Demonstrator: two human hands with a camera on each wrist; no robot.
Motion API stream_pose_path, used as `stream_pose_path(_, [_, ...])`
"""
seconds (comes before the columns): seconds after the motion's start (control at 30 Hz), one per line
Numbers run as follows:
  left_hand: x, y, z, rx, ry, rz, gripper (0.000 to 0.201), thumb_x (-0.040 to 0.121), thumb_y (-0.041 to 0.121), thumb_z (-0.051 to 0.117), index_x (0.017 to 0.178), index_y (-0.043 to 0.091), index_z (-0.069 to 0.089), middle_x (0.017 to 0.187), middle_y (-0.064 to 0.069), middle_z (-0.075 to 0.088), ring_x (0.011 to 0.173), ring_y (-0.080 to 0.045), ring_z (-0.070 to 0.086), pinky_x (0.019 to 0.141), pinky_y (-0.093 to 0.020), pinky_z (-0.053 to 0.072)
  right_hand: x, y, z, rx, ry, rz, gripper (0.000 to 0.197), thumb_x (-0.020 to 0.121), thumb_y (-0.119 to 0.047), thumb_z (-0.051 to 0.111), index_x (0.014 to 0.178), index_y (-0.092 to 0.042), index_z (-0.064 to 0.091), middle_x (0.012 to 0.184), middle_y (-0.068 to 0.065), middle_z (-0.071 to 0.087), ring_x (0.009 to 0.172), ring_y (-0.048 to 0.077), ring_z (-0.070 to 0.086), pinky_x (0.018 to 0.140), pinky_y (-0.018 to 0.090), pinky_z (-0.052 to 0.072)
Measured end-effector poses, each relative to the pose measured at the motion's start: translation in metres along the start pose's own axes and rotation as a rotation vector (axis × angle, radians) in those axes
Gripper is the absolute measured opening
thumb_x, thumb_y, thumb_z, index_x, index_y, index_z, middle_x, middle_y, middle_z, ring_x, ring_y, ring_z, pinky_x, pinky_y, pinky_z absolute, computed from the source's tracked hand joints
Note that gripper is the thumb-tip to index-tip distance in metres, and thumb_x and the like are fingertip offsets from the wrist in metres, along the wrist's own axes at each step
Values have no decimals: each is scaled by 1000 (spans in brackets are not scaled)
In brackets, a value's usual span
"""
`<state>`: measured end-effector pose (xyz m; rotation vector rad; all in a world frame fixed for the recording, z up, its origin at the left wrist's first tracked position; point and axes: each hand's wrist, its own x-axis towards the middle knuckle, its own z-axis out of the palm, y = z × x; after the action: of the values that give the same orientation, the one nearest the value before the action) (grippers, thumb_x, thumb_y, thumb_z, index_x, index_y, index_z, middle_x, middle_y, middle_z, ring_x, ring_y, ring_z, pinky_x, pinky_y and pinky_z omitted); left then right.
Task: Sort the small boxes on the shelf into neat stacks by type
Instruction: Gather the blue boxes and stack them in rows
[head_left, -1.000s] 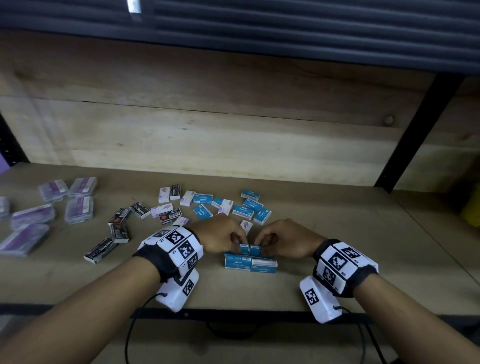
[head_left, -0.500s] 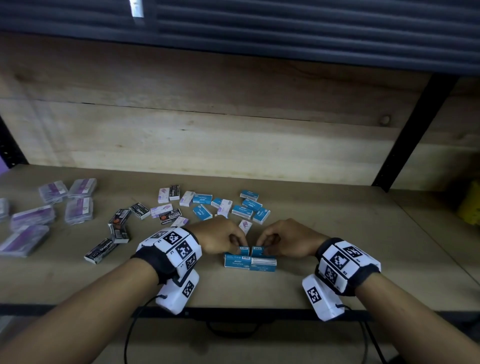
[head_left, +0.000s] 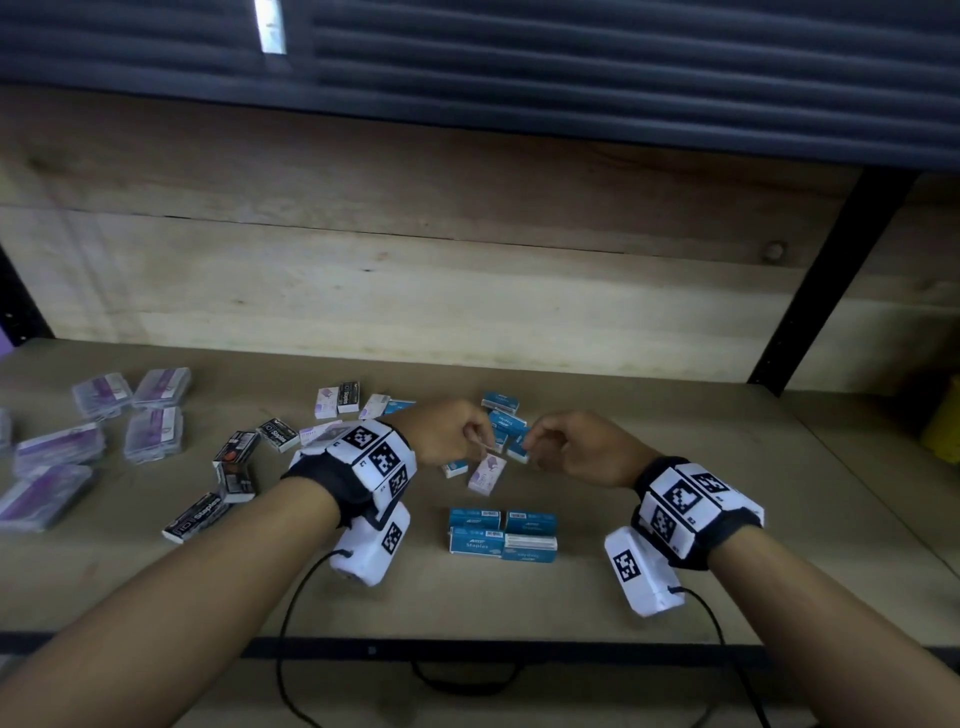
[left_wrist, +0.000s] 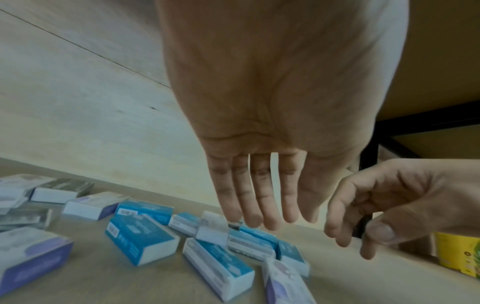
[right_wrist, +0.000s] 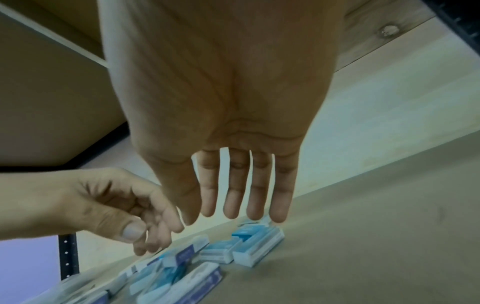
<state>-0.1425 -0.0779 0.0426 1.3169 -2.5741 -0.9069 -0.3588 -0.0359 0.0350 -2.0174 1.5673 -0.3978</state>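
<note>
Blue staple boxes (head_left: 502, 535) sit nearest you in the lower centre of the head view, four of them packed edge to edge into a tidy block on the wooden shelf (head_left: 597, 613). Just beyond that block, your left hand (head_left: 451, 435) and right hand (head_left: 574, 447) hover side by side in mid-frame, apart from each other and above the loose pile. In the left wrist view your left fingers (left_wrist: 262, 197) hang straight and slightly spread, holding nothing; in the right wrist view your right fingers (right_wrist: 233, 191) do the same, empty and extended toward the boxes. Beneath and just past your fingertips lies the scatter of unsorted blue boxes (head_left: 506, 423), tilted at mixed angles, some touching one another, with a white-and-purple box (head_left: 487, 473) lying between your hands and the finished block. To the left of centre you have black staple boxes (head_left: 236, 460) strewn loosely, and farther left a group of clear purple-labelled packs (head_left: 153, 410). At the right edge a yellow container (head_left: 945, 428) stands on the neighbouring shelf. Behind everything runs the pale wooden back panel (head_left: 467, 291), crossed at upper right by a black upright post (head_left: 826, 291).
</note>
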Motion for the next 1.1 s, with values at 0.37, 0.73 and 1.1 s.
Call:
stream_pose_path(0.37, [51,-12,8,324,77,-28,37,89,26,63,125,20,57,128,-4,55,114,-22,54,91,-30,42,31,19,2,-252,-10,34,37,84,-19,67,120,-19,60,123,2,59,106,17,57,83,20,40])
stream_pose_path(0.73, [67,-22,10,322,31,-56,37,85,17,66,122,19,61,128,-3,59,114,-20,57,96,-33,48,43,27,7,-400,-64,-41,39,86,-21,65,125,-21,59,126,5,56,113,18,53,87,19,35])
stream_pose_path(1.1, [70,-13,13,306,82,8,28,81,15,71,108,14,68,112,-2,67,101,-19,62,85,-26,47,31,28,3,-324,-11,28,33,71,-15,78,97,-15,58,104,3,66,92,18,60,74,26,45])
